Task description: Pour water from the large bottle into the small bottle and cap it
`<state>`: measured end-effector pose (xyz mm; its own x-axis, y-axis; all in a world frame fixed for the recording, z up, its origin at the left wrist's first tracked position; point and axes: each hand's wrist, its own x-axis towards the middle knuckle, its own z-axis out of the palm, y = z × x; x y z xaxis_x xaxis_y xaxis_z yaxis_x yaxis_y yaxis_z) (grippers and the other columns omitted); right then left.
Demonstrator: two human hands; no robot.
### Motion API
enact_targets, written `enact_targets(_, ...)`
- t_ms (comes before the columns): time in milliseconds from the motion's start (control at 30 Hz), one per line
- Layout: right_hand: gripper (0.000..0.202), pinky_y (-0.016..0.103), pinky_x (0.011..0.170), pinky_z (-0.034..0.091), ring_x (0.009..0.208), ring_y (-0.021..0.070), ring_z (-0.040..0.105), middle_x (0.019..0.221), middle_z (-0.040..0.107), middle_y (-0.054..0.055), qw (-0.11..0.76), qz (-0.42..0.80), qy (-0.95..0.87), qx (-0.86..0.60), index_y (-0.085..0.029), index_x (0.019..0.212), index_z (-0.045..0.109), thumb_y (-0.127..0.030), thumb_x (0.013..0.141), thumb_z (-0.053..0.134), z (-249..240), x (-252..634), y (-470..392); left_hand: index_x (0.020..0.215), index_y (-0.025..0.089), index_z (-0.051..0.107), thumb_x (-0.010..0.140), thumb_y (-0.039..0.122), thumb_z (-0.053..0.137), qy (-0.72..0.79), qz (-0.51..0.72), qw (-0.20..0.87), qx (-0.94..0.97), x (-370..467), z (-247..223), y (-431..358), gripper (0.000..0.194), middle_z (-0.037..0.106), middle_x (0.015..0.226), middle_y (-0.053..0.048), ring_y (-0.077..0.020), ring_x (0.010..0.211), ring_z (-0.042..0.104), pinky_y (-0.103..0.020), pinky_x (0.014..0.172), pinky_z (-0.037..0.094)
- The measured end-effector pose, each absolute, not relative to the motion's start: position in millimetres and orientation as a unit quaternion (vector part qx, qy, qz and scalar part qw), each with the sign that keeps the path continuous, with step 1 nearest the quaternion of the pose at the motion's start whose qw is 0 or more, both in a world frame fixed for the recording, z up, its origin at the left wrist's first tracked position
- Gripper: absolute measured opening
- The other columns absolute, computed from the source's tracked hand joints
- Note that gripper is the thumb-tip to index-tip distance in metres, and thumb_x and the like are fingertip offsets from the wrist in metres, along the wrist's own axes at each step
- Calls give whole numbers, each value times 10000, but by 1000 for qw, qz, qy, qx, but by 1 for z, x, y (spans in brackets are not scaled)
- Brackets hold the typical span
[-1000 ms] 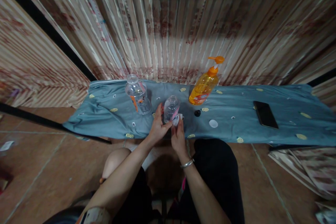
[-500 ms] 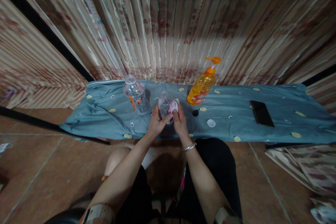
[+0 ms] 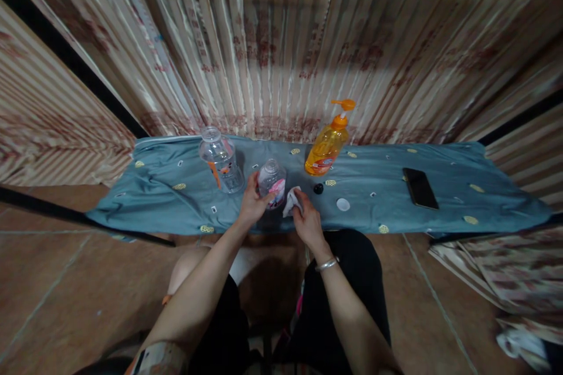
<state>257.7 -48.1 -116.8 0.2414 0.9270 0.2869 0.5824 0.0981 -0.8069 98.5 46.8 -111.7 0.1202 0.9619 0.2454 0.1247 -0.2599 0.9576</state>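
My left hand [image 3: 254, 200] is wrapped round the left side of a small clear plastic bottle [image 3: 271, 177], which has a pink label and an uncapped mouth. It stands roughly upright at the cloth's front middle. Just right of it, my right hand [image 3: 308, 221] grips a crumpled white tissue [image 3: 292, 201], apart from the bottle. A larger clear bottle [image 3: 223, 165] with orange markings, also uncapped, stands to the left. Behind and to the right is an orange pump bottle [image 3: 326, 146] of yellow-orange liquid. A black cap [image 3: 318, 188] and a white lid [image 3: 343, 204] lie right of my right hand.
A blue-green patterned cloth [image 3: 373, 179] covers the narrow table. A black phone [image 3: 420, 188] lies toward its right end. Striped curtains [image 3: 272, 41] hang right behind the table, and dark frame bars [image 3: 101, 82] slant at the sides.
My right hand with the tissue has pulled away from the small bottle, to the right and down. The bottle's pink label now shows. The whole view has shifted slightly.
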Motion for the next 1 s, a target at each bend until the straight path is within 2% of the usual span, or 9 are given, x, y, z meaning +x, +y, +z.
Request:
enact_targets(200,608,513,1120,516,1299,305,658,1421,661,204,340,188,-670,-633,-121,1520,485,-203,920,547,-119,279,-42,1356,236,497,649,348,893,419,493,490,584,88,-106,46,819,722,1242,-126,-301,1135,717,-469,957,597)
enact_targets(300,522,536,1158,474,1352,312,609,1445,639,199,348,111,-674,-642,-139,1477,534,-261,969,537,-109,301,-37,1358,232,506,639,339,904,416,489,505,577,84,-104,44,829,725,1248,-127,-300,1149,716,-475,997,580)
enact_targets(367,518,546,1167,455,1367,326,587,1453,625,216,320,61,-668,-670,-117,1466,539,-211,957,536,-97,320,-28,1354,223,508,630,331,909,417,484,512,574,84,-104,43,835,724,1251,-131,-301,1153,715,-483,1017,567)
enact_targets(433,565,524,1165,448,1376,352,572,1468,596,266,221,50,-678,-699,-53,1472,522,-135,915,570,-84,334,-16,1351,207,502,627,319,907,419,478,517,573,85,-104,43,838,723,1253,-142,-310,1158,713,-501,1031,554)
enact_targets(533,536,461,1083,503,1255,356,657,1372,658,279,57,87,-698,-708,-47,1422,580,-55,885,576,-71,342,-2,1353,192,497,623,277,904,420,473,518,575,87,-104,41,839,718,1267,-152,-322,1184,702,-508,1050,535)
enact_targets(633,381,393,964,542,1080,329,734,1140,759,247,0,113,-704,-701,-71,1210,715,-2,869,559,-65,341,3,1353,189,504,633,265,900,416,468,516,584,88,-103,40,825,714,1278,-146,-321,1188,699,-480,1024,549)
enact_targets(767,318,337,875,542,982,261,742,1069,785,150,66,125,-717,-682,-136,1232,687,-119,923,614,-43,339,4,1363,204,510,669,287,892,414,460,509,598,88,-103,38,796,728,1247,-116,-306,1149,713,-470,1007,555)
enact_targets(900,335,283,665,520,714,180,686,915,766,35,279,195,-737,-584,-161,1255,637,-272,939,641,12,326,9,1384,193,504,683,274,883,412,458,501,608,89,-103,38,801,726,1246,-121,-314,1171,701,-485,1040,530)
enact_targets(1000,305,285,723,521,778,182,696,951,765,20,285,155,-790,-520,-190,1199,670,-217,896,682,56,304,11,1403,191,488,692,273,875,403,457,502,614,90,-103,38,814,726,1247,-123,-317,1165,704,-482,1020,539)
